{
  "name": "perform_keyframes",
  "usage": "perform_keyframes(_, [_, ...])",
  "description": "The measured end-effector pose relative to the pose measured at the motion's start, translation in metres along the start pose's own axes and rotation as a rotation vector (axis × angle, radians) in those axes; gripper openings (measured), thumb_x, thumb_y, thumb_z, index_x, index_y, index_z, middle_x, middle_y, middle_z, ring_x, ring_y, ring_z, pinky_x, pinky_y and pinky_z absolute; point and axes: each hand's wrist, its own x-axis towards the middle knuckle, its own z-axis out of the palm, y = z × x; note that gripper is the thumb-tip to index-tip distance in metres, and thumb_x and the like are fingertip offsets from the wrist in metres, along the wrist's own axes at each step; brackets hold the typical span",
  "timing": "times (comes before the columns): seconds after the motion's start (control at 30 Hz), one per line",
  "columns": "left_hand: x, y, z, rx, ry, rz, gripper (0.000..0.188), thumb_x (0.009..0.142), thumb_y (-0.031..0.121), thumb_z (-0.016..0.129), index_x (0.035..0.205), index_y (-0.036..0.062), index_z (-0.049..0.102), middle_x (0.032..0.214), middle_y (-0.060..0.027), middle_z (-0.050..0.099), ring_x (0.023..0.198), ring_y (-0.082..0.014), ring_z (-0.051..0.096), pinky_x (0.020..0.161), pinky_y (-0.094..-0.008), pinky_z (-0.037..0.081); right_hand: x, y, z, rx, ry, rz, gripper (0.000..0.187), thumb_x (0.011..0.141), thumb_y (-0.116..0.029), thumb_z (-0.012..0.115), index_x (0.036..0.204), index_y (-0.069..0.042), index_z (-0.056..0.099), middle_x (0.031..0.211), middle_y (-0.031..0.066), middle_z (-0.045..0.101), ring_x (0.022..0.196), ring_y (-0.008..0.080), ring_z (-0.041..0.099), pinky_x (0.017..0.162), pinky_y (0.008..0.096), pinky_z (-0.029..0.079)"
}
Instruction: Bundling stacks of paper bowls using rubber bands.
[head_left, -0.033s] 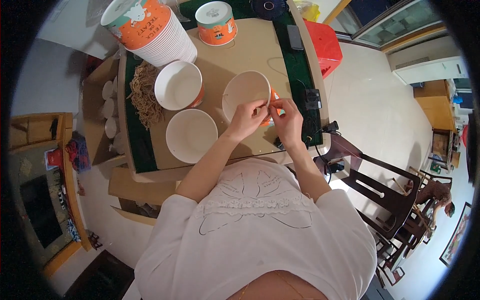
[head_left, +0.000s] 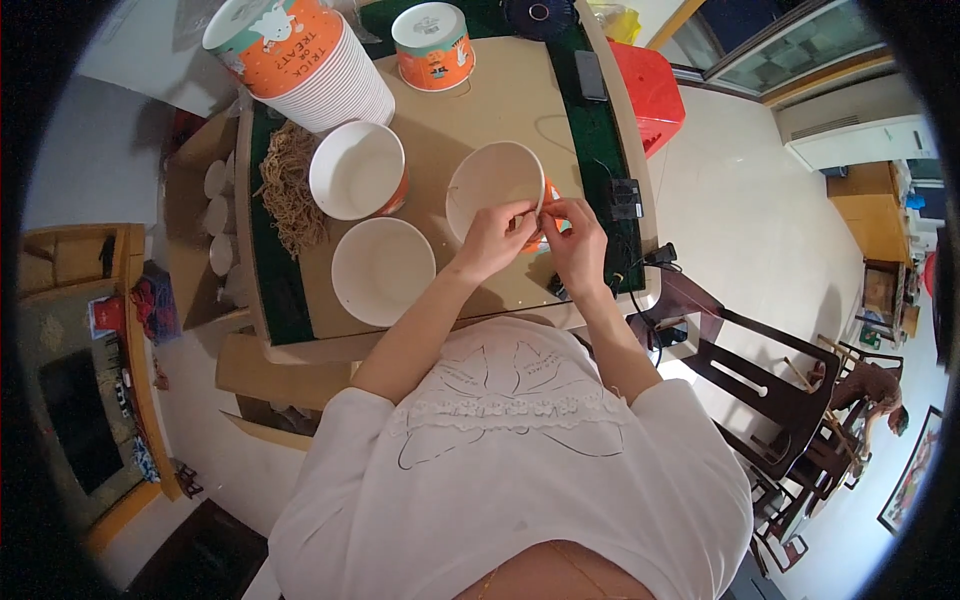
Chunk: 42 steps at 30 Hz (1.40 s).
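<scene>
A paper bucket point(head_left: 490, 180), white inside with an orange printed outside, is at the right of the table, its open mouth toward me. My left hand point(head_left: 498, 238) reaches over its mouth and pinches its right rim with thumb and forefinger. On the outer side of that rim, my right hand point(head_left: 580, 245) is closed in a pinch, its fingertips meeting those of the left. Whatever small thing lies between the right fingertips is hidden. Left of this bucket are two more open buckets, one farther point(head_left: 358, 172) and one nearer point(head_left: 383, 273). Beside them lies a heap of tan cords point(head_left: 291, 185).
A tall stack of nested buckets point(head_left: 320, 75) rises at the far left. One bucket point(head_left: 434, 48) stands upside down at the back. A phone point(head_left: 590, 76), a black adapter point(head_left: 626, 198) and cables line the right table edge. Beyond are a red stool point(head_left: 648, 95) and dark chair point(head_left: 765, 385).
The bucket at my hands has shifted very slightly to the right. Both hands keep nearly the same pinch at its rim.
</scene>
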Motion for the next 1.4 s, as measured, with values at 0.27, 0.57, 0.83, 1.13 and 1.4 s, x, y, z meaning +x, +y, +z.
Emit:
perform_keyframes(0.27, [-0.001,0.01,0.004,0.017,-0.15,0.003,0.027,0.084,0.004,0.052,0.11,0.0008,0.061,0.082,-0.0073,0.066,0.067,-0.0059,0.056,0.06,-0.0228,0.047,-0.008,0.011,-0.008,0.068,0.015,0.152,0.009,0.079,-0.002,0.064,0.087,0.0,0.061,0.083,0.012,0.063,0.071,0.0204,0.064,0.059,0.0286,0.051])
perform_keyframes(0.57, [-0.001,0.022,0.002,0.164,-0.079,-0.005,0.03,0.079,0.014,0.06,0.108,0.0074,0.062,0.081,-0.0065,0.067,0.048,-0.0064,0.046,0.047,-0.0236,0.04,-0.009,0.007,-0.006,0.121,-0.007,0.164,0.009,0.083,-0.005,0.062,0.089,0.001,0.061,0.084,0.0094,0.066,0.073,0.0115,0.063,0.063,0.0249,0.051])
perform_keyframes(0.83, [-0.001,0.02,0.001,0.147,-0.084,-0.011,0.031,0.079,0.008,0.06,0.11,0.004,0.062,0.083,-0.0006,0.067,0.051,-0.0014,0.041,0.046,-0.0192,0.036,-0.005,0.005,-0.005,0.017,0.005,0.149,0.009,0.081,-0.004,0.062,0.089,0.0,0.061,0.083,0.0102,0.066,0.072,0.0149,0.064,0.063,0.0262,0.051])
perform_keyframes(1.13, [-0.001,0.019,0.004,0.164,-0.046,0.036,0.032,0.079,0.011,0.06,0.11,0.007,0.061,0.079,-0.0072,0.067,0.048,-0.008,0.051,0.047,-0.0246,0.041,-0.007,0.014,-0.003,0.048,0.017,0.106,0.012,0.079,-0.005,0.064,0.089,-0.001,0.06,0.08,0.014,0.065,0.07,0.0222,0.066,0.06,0.0297,0.051])
perform_keyframes(1.4, [-0.002,0.016,0.003,0.224,0.043,0.08,0.011,0.08,0.008,0.057,0.09,0.0079,0.062,0.074,-0.0072,0.063,0.046,-0.014,0.052,0.047,-0.0283,0.041,-0.004,0.016,-0.013,0.549,-0.102,0.466,0.009,0.086,-0.008,0.061,0.09,0.0,0.058,0.073,-0.0003,0.058,0.061,0.0044,0.05,0.053,0.0193,0.041])
